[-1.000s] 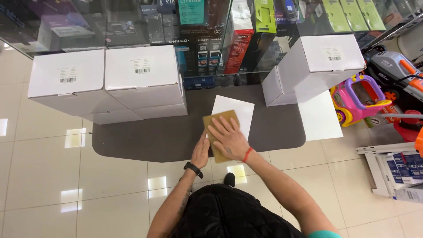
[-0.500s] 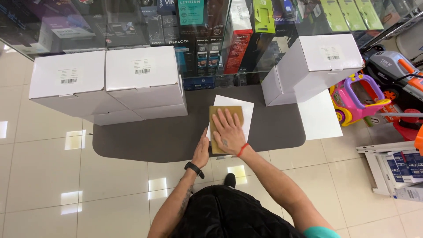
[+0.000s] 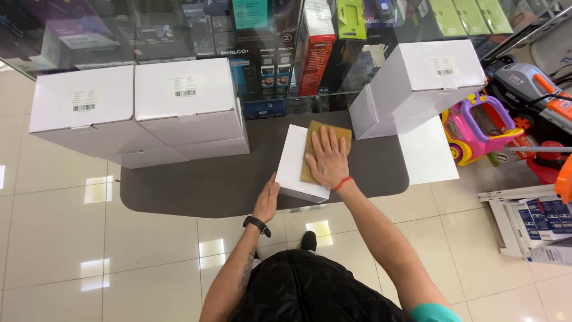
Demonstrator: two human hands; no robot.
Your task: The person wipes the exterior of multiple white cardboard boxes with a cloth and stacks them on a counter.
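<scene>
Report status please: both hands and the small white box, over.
Right hand flat on brown cloth atop small white box. Left hand steadies box's near side. Nothing blocking.

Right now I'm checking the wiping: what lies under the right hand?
Under the right hand lies a tan cloth, flat on the top of a small white box. The box surface beneath the cloth and palm is covered, so its state cannot be seen.

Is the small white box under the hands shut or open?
Shut: the white box shows a flat, unbroken top, with the right hand pressing a brown cloth on it.
</scene>
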